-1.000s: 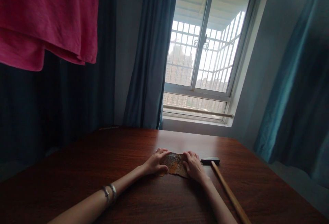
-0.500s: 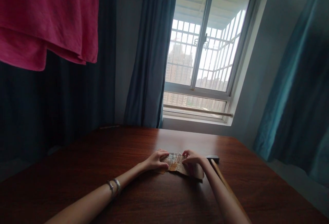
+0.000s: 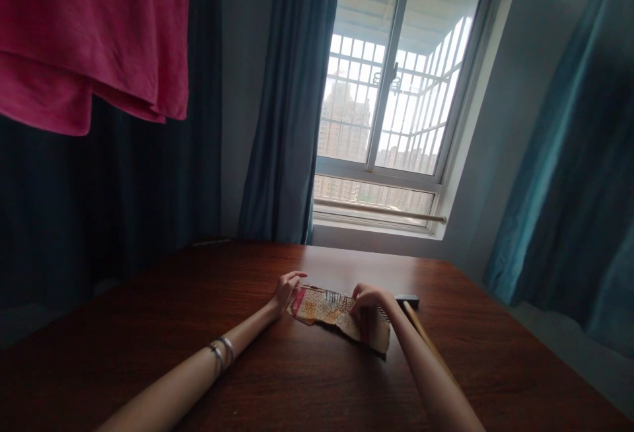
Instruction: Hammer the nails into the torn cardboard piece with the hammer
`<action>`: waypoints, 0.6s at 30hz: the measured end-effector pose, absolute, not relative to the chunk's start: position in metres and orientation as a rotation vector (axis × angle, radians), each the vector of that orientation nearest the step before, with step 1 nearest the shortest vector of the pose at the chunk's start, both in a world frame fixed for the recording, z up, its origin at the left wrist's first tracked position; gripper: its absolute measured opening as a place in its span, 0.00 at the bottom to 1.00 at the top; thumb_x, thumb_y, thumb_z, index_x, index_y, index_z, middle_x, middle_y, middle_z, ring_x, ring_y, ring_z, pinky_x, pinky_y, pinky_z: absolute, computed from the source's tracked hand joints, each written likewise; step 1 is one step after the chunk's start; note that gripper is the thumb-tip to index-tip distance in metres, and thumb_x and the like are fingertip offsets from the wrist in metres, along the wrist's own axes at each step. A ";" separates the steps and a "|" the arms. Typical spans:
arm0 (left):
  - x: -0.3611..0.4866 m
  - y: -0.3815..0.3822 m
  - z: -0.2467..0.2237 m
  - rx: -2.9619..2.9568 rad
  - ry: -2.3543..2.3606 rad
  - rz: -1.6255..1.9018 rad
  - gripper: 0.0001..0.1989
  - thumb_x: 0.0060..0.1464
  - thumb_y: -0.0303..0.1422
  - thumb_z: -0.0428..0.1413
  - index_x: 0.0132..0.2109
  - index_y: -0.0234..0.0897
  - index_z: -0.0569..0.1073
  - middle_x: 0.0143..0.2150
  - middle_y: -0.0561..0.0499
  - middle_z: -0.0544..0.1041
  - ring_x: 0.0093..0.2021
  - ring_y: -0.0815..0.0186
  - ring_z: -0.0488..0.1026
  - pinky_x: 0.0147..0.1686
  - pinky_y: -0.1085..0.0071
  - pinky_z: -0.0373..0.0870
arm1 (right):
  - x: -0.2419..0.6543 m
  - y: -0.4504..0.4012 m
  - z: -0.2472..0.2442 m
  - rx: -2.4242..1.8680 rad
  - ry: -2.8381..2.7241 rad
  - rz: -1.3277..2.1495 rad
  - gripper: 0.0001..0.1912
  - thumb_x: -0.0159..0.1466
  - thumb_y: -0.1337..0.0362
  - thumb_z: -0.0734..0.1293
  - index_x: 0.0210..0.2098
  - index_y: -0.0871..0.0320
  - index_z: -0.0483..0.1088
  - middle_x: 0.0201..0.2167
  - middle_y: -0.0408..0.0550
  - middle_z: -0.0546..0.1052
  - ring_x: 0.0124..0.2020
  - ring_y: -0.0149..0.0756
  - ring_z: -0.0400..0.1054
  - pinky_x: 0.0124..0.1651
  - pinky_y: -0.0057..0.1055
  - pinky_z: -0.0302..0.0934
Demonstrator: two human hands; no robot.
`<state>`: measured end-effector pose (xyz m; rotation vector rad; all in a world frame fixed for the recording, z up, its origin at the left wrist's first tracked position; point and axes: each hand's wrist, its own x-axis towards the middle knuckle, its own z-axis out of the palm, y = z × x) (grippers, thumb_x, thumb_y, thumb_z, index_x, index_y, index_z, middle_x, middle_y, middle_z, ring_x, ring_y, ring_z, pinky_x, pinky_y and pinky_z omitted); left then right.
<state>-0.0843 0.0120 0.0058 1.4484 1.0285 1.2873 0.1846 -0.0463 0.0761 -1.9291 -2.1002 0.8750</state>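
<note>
A worn, pale wooden board (image 3: 321, 310) dotted with small dark holes lies on the table, with a red patch near its left end. Several thin dark nails (image 3: 337, 298) stand in a row along its far edge. My left hand (image 3: 287, 291) is beside the board's left end, fingers loosely stretched to the right and holding nothing I can see. Over the right part of the board, my right hand (image 3: 369, 298) has its fingers pinched together by the row of nails; whatever they grip is hidden. Just right of this hand lies a hammer (image 3: 409, 301), its wooden handle partly behind my forearm.
The reddish-brown wooden table (image 3: 238, 366) stretches to a window (image 3: 391, 88) with outside bars. Blue curtains (image 3: 282, 121) hang on both sides. A pink cloth (image 3: 99, 42) hangs at the upper left.
My left hand has let go of the board's left part and moved left and away, uncovering the red patch. My right hand stays by the nails.
</note>
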 end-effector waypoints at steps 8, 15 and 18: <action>-0.084 0.007 0.013 1.289 1.007 1.349 0.14 0.39 0.35 0.50 0.32 0.31 0.74 0.21 0.55 0.65 0.22 0.71 0.61 0.22 0.76 0.57 | 0.188 -0.059 0.059 -1.868 -1.939 0.890 0.19 0.39 0.63 0.75 0.32 0.58 0.74 0.23 0.39 0.72 0.27 0.31 0.66 0.28 0.25 0.58; -0.085 0.008 0.011 1.351 1.052 1.365 0.14 0.39 0.36 0.50 0.30 0.32 0.75 0.21 0.54 0.68 0.24 0.69 0.63 0.23 0.75 0.58 | 0.195 -0.073 0.055 -1.746 -1.774 0.992 0.23 0.39 0.64 0.76 0.37 0.58 0.73 0.25 0.40 0.74 0.27 0.31 0.68 0.31 0.25 0.61; -0.085 0.006 0.014 1.378 1.097 1.380 0.14 0.38 0.36 0.50 0.30 0.32 0.76 0.24 0.50 0.71 0.28 0.66 0.66 0.26 0.73 0.61 | 0.201 -0.079 0.059 -1.671 -1.689 1.028 0.24 0.41 0.64 0.75 0.39 0.59 0.72 0.28 0.42 0.75 0.28 0.32 0.69 0.31 0.26 0.62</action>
